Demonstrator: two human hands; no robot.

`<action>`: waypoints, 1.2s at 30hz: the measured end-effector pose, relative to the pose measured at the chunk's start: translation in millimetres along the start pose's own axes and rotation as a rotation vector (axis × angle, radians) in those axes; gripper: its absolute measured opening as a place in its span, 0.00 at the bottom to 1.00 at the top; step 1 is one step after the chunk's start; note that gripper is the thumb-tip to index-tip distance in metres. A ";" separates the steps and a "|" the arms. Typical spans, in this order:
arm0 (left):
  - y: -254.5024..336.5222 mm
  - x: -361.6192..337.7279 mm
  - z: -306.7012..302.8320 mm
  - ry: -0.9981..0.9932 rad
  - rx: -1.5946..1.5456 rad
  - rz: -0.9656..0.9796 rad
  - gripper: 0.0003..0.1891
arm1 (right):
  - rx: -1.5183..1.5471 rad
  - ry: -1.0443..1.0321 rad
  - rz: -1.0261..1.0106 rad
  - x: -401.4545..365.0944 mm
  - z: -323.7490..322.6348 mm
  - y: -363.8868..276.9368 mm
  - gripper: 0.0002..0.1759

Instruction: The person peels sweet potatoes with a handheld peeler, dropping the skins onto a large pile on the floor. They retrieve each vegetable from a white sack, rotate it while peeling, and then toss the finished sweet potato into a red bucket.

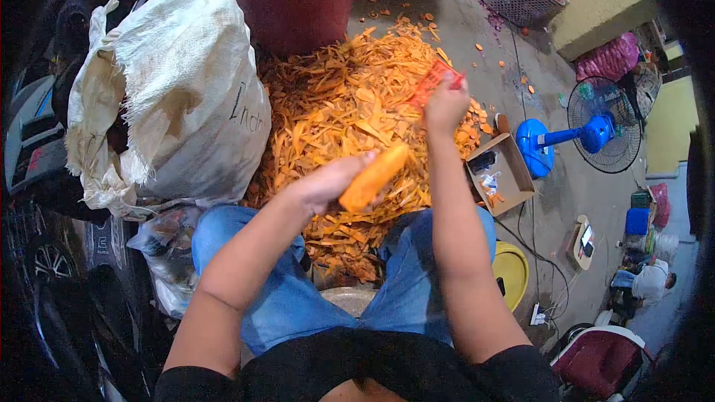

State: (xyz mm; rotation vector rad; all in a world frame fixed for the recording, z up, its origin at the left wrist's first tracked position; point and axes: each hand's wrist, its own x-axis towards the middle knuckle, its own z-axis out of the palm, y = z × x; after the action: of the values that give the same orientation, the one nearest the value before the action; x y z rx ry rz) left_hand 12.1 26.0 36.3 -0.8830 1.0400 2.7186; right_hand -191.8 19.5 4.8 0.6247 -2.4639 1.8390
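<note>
Left hand (328,182) fingers clamp a carrot (375,176) angled over the peel pile (350,112) so shavings drop there; right hand (445,104), farther out, grips a red peeler (434,80).

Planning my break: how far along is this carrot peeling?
Done: a big pile of peelings lies in front. In hand: the left hand holds a carrot, the right hand a red peeler. Left: cannot tell; what the white sack holds is hidden.
</note>
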 end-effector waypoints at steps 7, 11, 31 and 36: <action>7.3 11.8 -14.3 0.151 0.135 0.257 0.21 | 0.120 -0.143 0.150 5.5 -11.4 -9.5 0.13; 11.9 11.8 -25.6 0.327 0.567 0.426 0.19 | 0.013 -0.143 -0.215 -4.4 -3.1 -8.7 0.12; 35.6 3.5 -29.2 0.732 0.917 0.522 0.20 | -0.453 -1.047 -0.383 -50.3 -9.6 -14.4 0.12; 37.8 -2.6 -29.9 0.738 1.058 0.545 0.19 | -0.389 -1.032 -0.361 -54.4 -3.1 -8.4 0.10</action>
State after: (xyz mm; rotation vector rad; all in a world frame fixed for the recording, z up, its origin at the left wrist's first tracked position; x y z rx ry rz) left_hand 17.8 -21.7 41.8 -1.4557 2.7560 1.5109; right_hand -139.7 37.3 0.6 2.1971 -2.7429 0.9322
